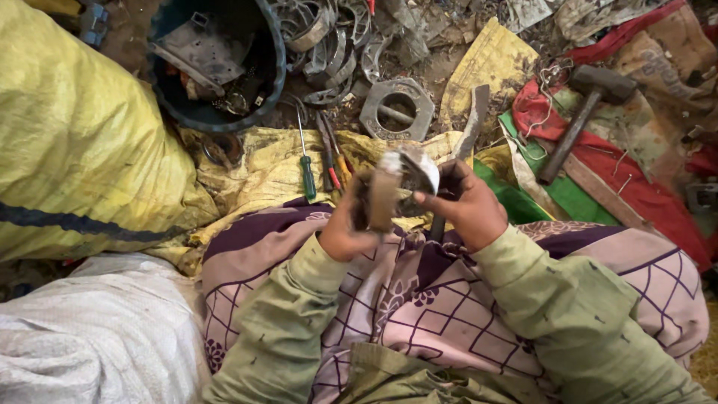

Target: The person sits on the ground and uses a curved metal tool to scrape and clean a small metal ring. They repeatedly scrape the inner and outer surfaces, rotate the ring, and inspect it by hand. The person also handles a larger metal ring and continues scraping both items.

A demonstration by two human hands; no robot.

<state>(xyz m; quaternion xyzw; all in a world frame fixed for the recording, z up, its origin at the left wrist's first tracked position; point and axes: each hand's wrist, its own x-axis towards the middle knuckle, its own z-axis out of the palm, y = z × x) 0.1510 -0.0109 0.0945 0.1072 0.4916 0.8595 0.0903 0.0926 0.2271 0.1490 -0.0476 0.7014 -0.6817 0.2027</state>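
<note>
A yellow sack (75, 127) lies far left, a green screwdriver (307, 172) just ahead. Over the lap, the left hand (345, 228) and right hand (467, 209) both grip a curved metal part (407, 176), seemingly prying it apart; steady pulling seems needed. A hammer (587, 112) rests right.

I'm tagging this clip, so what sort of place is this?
Probably a scrap-metal sorting or salvage spot, worked on the ground: a pile of metal rings, a dark tub of metal scrap, and a hammer lying nearby.
</note>
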